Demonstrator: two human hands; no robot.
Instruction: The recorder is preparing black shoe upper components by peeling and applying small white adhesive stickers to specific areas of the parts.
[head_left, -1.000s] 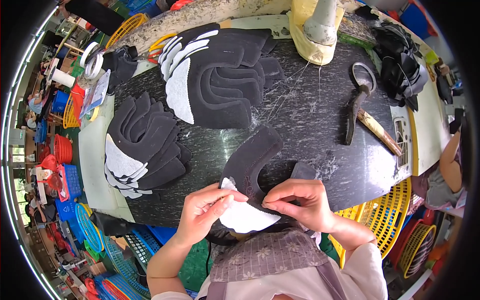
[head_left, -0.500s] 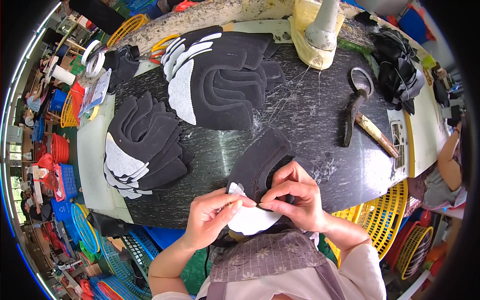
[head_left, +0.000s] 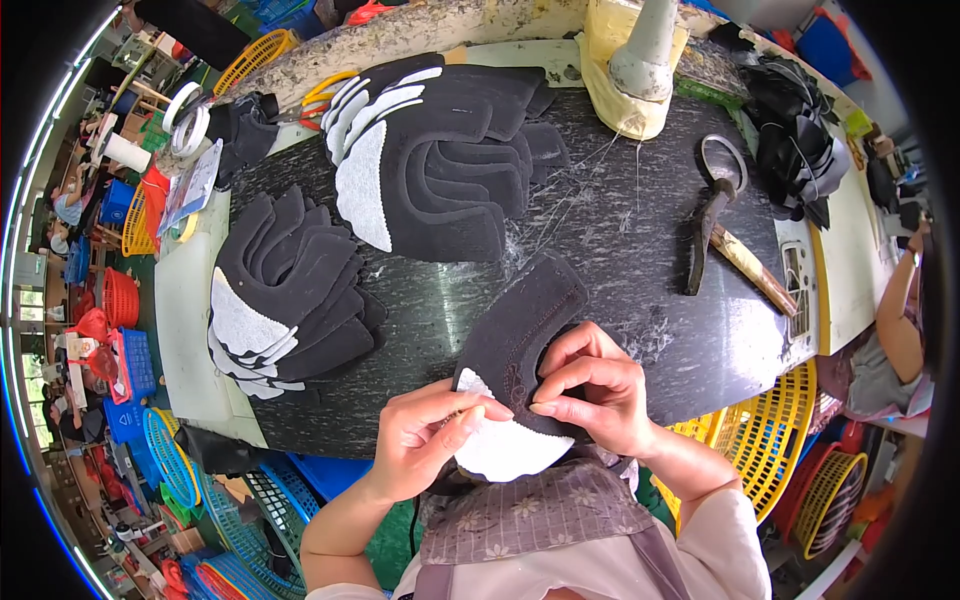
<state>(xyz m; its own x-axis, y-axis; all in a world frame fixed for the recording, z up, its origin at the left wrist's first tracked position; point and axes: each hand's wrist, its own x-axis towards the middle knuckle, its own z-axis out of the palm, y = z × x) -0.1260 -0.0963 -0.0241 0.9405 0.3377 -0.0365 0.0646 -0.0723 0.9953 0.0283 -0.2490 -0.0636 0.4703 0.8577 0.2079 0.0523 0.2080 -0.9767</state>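
A curved black fabric piece [head_left: 505,335] with a stitched line lies at the table's near edge, and its near end carries a white scalloped backing [head_left: 515,452]. My left hand [head_left: 425,430] is closed in a pinch, thumb against forefinger, at the left side where black meets white. On the right edge, the thumb and fingers of my right hand [head_left: 597,395] pinch the black material. A small gap separates the two hands' fingertips. Anything tiny between my left fingertips is too small to make out.
Two fanned stacks of similar black pieces, one stack [head_left: 285,290] at left and one larger stack [head_left: 440,170] farther back, lie on the dark table [head_left: 620,270]. A hammer [head_left: 735,250] rests at right near a metal ring [head_left: 724,160]. A machine post [head_left: 640,70] rises behind. Yellow baskets [head_left: 765,450] stand at lower right.
My right fingertips have drawn away from my left ones, up and to the right. The fabric piece has shifted slightly right, and more of its white backing shows.
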